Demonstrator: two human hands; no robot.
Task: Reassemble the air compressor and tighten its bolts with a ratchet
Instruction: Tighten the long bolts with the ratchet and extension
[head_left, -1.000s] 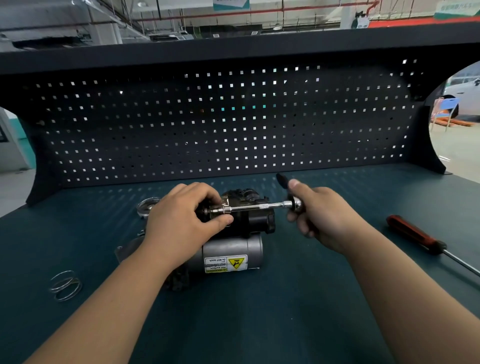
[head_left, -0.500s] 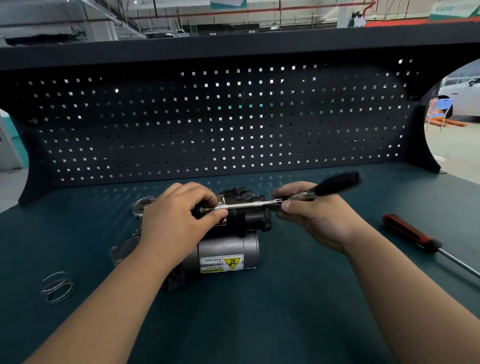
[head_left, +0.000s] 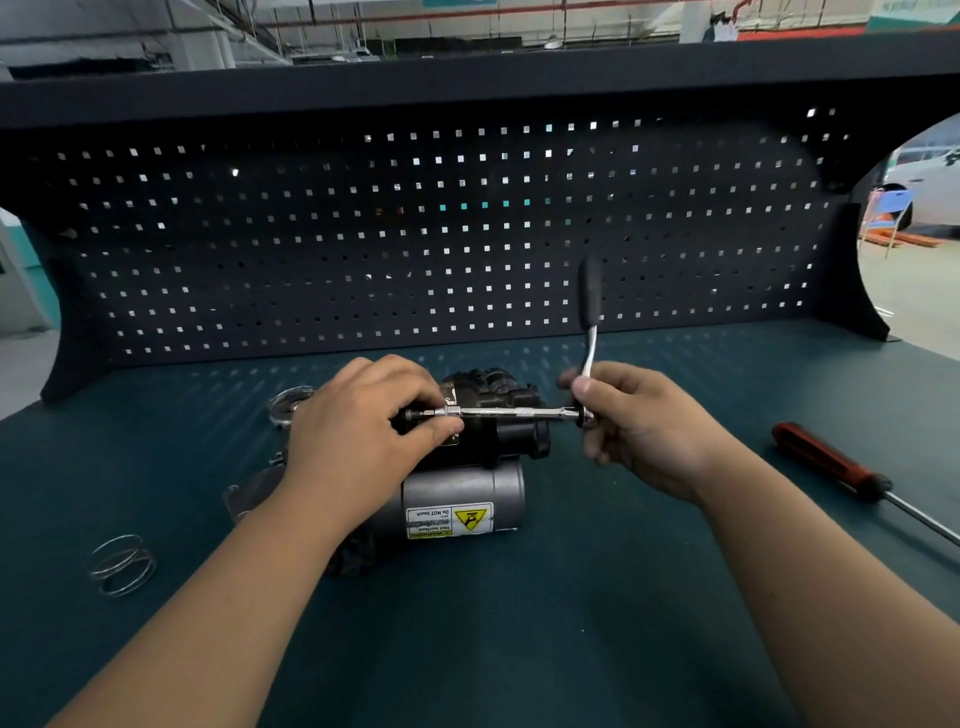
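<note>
Tightening goes best with the extension bar (head_left: 519, 413) level and square: the left hand (head_left: 363, 431) pinches its socket end against the air compressor (head_left: 467, 488), lying mid-worktop (head_left: 519, 649), while the right hand (head_left: 639, 421) grips the ratchet (head_left: 590, 322) head, handle upright.

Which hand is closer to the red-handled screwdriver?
Right. The right hand, holding the ratchet, sits left of the screwdriver; the left hand is farther left, at the compressor.

I record the ratchet (head_left: 519, 413) as polished metal with a matt black grip. Compressor (head_left: 462, 488) — dull grey metal cylinder, black housing that looks plastic. Spring (head_left: 122, 566) — bright wire. Screwdriver (head_left: 826, 462) handle glossy red; bench (head_left: 519, 649) matt teal.
</note>
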